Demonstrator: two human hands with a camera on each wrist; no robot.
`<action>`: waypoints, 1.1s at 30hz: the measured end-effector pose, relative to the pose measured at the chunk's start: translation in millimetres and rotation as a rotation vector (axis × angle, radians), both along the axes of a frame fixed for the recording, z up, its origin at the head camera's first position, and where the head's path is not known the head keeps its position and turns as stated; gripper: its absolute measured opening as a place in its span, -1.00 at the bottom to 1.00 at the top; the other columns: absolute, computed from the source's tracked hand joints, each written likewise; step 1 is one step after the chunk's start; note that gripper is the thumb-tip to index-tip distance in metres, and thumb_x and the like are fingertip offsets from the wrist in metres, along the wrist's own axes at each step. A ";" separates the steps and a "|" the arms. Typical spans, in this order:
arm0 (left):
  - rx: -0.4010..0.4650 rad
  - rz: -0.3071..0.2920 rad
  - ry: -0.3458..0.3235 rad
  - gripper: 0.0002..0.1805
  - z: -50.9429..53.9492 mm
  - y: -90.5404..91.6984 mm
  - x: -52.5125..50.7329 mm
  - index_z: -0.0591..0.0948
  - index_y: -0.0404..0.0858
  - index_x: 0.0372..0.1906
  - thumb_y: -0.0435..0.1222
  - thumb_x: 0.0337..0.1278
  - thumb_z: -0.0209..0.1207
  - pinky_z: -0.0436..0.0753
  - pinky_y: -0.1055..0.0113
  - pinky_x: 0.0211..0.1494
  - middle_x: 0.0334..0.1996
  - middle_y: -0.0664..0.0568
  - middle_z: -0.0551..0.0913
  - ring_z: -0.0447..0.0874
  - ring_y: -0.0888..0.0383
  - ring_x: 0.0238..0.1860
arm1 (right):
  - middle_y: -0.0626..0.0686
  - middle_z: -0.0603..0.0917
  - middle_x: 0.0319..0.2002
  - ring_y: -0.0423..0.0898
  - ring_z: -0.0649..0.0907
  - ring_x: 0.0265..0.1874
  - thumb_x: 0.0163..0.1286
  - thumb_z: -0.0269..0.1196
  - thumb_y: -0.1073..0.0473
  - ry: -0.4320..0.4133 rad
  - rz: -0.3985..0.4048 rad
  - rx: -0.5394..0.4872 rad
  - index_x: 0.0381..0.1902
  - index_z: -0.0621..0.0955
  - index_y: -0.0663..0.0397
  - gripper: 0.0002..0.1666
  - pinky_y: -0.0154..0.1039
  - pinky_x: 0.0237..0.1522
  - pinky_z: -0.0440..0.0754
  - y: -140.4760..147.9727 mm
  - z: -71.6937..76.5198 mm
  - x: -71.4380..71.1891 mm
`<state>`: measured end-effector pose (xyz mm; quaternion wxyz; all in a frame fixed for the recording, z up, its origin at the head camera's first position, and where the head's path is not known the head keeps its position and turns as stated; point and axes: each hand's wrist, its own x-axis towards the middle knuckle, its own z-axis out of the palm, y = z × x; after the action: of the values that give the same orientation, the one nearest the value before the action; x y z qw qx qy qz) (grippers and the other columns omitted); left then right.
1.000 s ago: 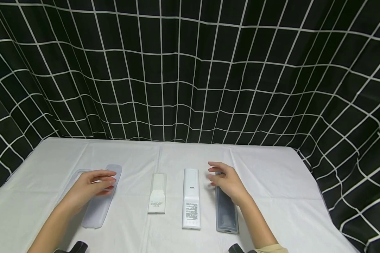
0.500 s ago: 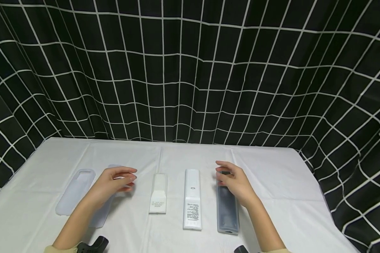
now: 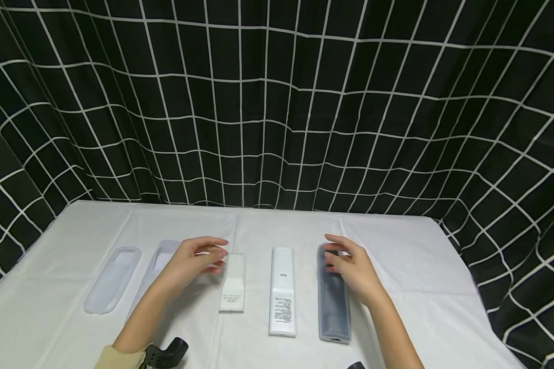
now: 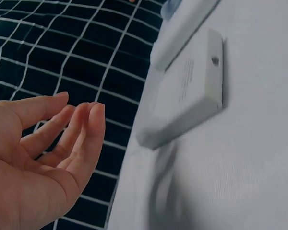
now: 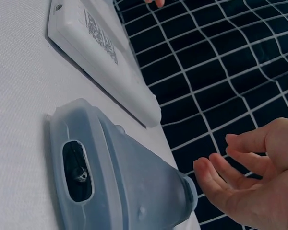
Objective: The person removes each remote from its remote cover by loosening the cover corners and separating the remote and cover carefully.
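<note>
My left hand point(image 3: 193, 264) hovers with loosely bent fingers beside the upper end of a short white remote control point(image 3: 233, 284), which lies face down. It holds nothing; in the left wrist view that remote point(image 4: 187, 91) lies apart from the fingers. A longer white remote control point(image 3: 282, 292), also face down with printed text, lies in the middle. My right hand point(image 3: 353, 266) hangs over the upper part of a dark remote control in a translucent silicone cover point(image 3: 334, 307). Its fingers are relaxed and hold nothing. The right wrist view shows the cover's end opening point(image 5: 78, 171).
Two translucent silicone covers lie at the left: one point(image 3: 113, 279) in full view, the other point(image 3: 163, 251) partly hidden by my left forearm. A white cloth point(image 3: 397, 241) covers the table. Black curtain point(image 3: 277, 102) with a white grid stands behind and at the sides.
My left hand has moved right, from above the silicone covers to beside the short white remote control. My right hand has shifted slightly right and stays over the dark remote control.
</note>
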<state>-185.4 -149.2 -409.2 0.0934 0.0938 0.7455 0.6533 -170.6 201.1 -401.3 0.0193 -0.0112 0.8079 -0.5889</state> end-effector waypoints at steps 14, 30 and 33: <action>0.012 -0.003 0.018 -0.59 -0.5 41.9 -4.0 0.57 -0.58 0.26 -0.43 0.43 0.22 0.81 0.30 -0.07 -0.01 -0.32 0.70 0.76 0.17 -0.23 | 0.41 0.54 0.33 -0.15 0.69 -0.13 0.59 0.14 0.39 -0.005 -0.054 0.004 0.52 0.38 0.32 -0.41 -0.36 -0.05 0.75 9.5 -0.4 5.1; 0.034 -0.048 0.024 -0.63 -6.4 91.9 -7.9 0.59 -0.57 0.23 -0.48 0.42 0.19 0.84 0.21 -0.12 -0.04 -0.31 0.70 0.81 0.05 -0.21 | 0.41 0.50 0.34 -0.10 0.69 -0.05 0.59 0.15 0.39 0.000 -0.060 0.010 0.53 0.37 0.32 -0.40 -0.33 -0.02 0.75 16.9 0.8 5.0; 0.042 -0.041 0.011 -0.63 -6.9 100.4 -9.4 0.59 -0.56 0.24 -0.50 0.41 0.19 0.84 0.22 -0.12 -0.03 -0.31 0.70 0.81 0.03 -0.19 | 0.41 0.51 0.33 -0.12 0.70 -0.06 0.59 0.14 0.39 -0.004 -0.065 0.009 0.53 0.37 0.32 -0.40 -0.33 0.00 0.75 18.7 0.7 4.4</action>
<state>-194.7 -48.8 -416.1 0.1003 0.1146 0.7299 0.6664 -166.2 219.9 -400.6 0.0020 0.0164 0.8104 -0.5857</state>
